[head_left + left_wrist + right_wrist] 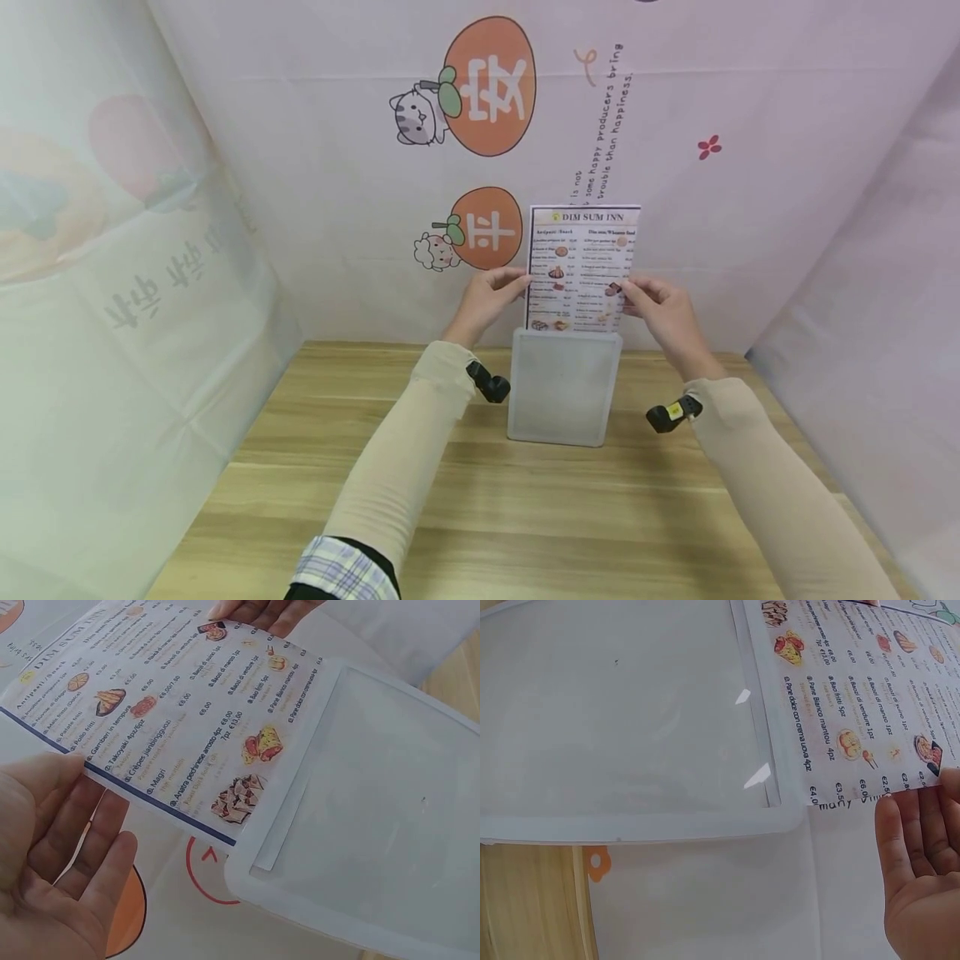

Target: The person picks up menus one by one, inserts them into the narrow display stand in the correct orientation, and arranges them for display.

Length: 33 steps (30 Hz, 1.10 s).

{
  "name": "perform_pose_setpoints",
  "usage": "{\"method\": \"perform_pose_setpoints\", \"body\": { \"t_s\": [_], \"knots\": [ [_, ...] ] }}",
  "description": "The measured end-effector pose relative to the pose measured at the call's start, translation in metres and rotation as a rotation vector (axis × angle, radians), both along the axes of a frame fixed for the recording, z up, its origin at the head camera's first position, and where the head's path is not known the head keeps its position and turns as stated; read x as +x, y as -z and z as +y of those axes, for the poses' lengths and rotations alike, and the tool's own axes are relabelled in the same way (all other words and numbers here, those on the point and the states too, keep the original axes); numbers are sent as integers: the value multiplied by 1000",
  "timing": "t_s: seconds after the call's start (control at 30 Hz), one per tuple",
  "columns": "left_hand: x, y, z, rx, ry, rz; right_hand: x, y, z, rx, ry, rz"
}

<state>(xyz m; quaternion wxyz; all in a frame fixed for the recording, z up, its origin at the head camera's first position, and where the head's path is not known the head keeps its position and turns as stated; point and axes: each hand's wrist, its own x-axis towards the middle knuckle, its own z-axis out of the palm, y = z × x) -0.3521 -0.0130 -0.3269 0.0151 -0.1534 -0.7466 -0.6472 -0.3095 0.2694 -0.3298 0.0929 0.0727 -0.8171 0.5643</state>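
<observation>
A printed menu sheet (581,271) headed DIM SUM INN stands upright behind the top edge of a white-framed clear display holder (564,387). My left hand (491,302) pinches the sheet's left edge between thumb and fingers. On the opposite edge, my right hand (667,312) pinches it the same way. In the left wrist view, the menu's (172,712) lower end meets the holder's (375,802) top rim, and a thin strip of it seems to show just inside the frame. The right wrist view shows the holder's panel (622,712) see-through, with small glints near the rim.
The holder stands on a wood-grain table (360,467). Behind it hangs a white cloth backdrop (337,167) printed with orange fruit and cartoon animals. Similar cloth (112,375) closes off the left side, and more hangs at the right.
</observation>
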Motion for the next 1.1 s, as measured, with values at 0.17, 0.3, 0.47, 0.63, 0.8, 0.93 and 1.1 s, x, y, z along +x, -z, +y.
{"method": "perform_pose_setpoints", "body": {
  "t_s": [0.17,0.3,0.47,0.63,0.8,0.93,1.1],
  "knots": [
    [0,1,0,-4,10,21,1,2,0,-11,5,-9],
    [0,3,0,-24,5,25,1,3,1,-5,11,-17],
    [1,5,-1,-56,5,17,3,5,3,17,14,-43],
    [2,7,-2,-72,15,14,2,8,4,11,10,-33],
    [2,11,-3,-68,22,16,3,10,5,25,9,-32],
    [3,14,-4,-65,14,13,3,12,5,32,4,-30],
    [3,17,-5,-74,4,11,3,15,5,34,5,-30]
  ]
}}
